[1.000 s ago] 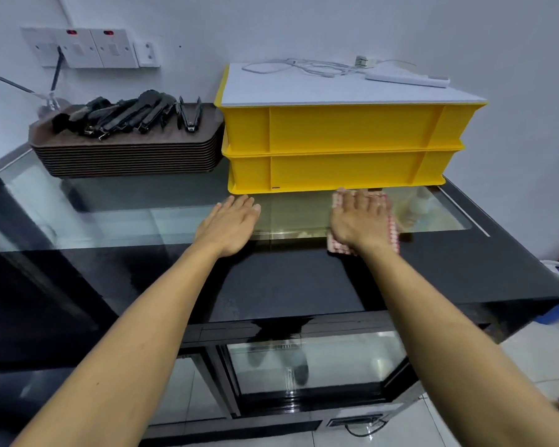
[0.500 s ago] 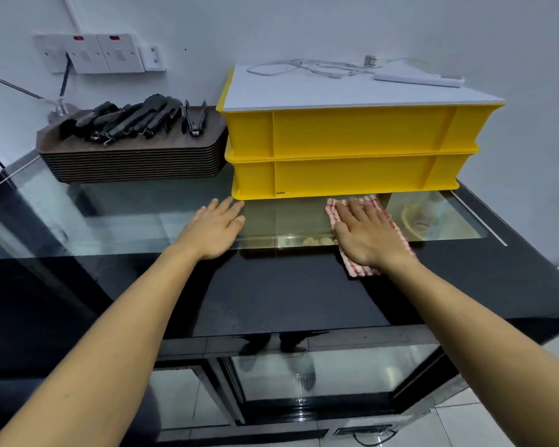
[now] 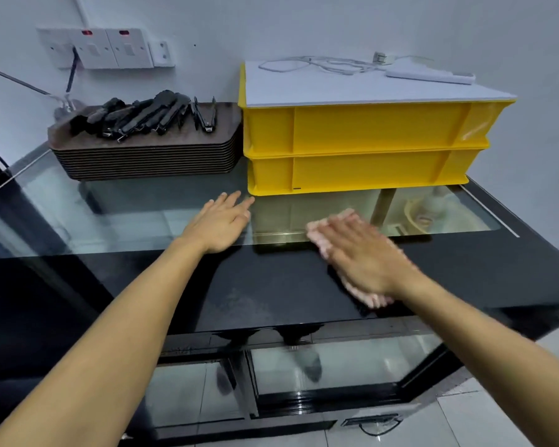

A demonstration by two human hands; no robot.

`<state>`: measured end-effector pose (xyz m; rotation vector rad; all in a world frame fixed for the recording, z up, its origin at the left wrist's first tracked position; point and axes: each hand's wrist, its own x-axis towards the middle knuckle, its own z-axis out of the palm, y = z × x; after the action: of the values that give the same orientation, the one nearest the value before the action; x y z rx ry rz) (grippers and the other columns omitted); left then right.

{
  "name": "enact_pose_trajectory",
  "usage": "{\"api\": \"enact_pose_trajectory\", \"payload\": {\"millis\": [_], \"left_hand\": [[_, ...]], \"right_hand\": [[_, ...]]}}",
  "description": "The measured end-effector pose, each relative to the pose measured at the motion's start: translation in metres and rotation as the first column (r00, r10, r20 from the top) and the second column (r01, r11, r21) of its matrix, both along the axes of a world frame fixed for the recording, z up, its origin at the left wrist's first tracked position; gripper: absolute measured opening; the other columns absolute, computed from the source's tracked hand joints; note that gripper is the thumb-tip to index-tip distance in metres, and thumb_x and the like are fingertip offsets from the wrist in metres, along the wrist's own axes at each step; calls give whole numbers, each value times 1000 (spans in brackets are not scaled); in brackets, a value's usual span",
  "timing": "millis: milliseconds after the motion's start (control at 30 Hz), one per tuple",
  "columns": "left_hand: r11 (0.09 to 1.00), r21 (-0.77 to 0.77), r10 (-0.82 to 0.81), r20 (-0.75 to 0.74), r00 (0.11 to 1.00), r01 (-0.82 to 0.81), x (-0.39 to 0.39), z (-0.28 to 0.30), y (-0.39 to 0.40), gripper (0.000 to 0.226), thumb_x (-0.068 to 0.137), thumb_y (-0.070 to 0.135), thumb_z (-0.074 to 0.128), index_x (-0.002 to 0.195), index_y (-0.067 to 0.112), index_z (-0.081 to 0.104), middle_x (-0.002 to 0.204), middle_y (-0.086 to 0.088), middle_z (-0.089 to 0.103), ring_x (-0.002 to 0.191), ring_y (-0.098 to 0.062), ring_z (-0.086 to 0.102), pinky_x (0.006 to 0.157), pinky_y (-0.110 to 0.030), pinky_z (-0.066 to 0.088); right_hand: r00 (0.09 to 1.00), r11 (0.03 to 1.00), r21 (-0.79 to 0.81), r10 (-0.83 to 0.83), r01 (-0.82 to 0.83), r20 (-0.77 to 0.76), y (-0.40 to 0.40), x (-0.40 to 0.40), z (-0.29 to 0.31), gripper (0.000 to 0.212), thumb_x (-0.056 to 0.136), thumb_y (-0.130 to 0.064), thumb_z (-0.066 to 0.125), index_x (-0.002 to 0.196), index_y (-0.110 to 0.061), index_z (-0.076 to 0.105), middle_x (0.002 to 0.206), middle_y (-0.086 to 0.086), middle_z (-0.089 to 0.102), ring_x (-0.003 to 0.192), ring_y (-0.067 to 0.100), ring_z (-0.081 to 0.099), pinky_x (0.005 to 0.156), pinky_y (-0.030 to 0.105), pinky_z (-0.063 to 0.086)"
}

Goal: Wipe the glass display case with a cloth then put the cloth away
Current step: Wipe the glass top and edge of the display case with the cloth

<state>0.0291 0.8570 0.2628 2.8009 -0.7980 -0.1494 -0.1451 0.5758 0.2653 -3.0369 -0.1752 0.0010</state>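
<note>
1. surface: a glass display case with a clear glass top at the rear and a glossy black band along the front; glass front panels show below the band.
2. room: a pale wall behind carries a row of wall sockets; light floor tiles show at the lower right.
3. on the case, rear left: a stack of brown trays with black tongs lying on top.
4. on the case, rear right, just beside the trays: two stacked yellow crates under a white board, which bears a white cable and a power strip.
5. left hand: flat on the glass, fingers straight and close together, holding nothing, near the crates' front left corner.
6. right hand: blurred, palm down, fingers straight, pressing the cloth onto the case top.
7. cloth: pink and white, lying under the right hand where the clear glass meets the black band; its edges show beyond the fingertips and beside the wrist.
</note>
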Motion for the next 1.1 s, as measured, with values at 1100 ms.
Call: {"api": "enact_pose_trajectory", "payload": {"millis": [1100], "left_hand": [[999,35,38,15,999,-39,13,-2,9,54,111,48,11,165,43,5,175,6,-2,161,-22,-7,129,-43,-5]], "right_hand": [[965,966,26,-259,258,40,14,-82,-7,77,89,-66,-17,160,-38,-9,171,-11,-15,156,8,-23,127,30,-16]]}}
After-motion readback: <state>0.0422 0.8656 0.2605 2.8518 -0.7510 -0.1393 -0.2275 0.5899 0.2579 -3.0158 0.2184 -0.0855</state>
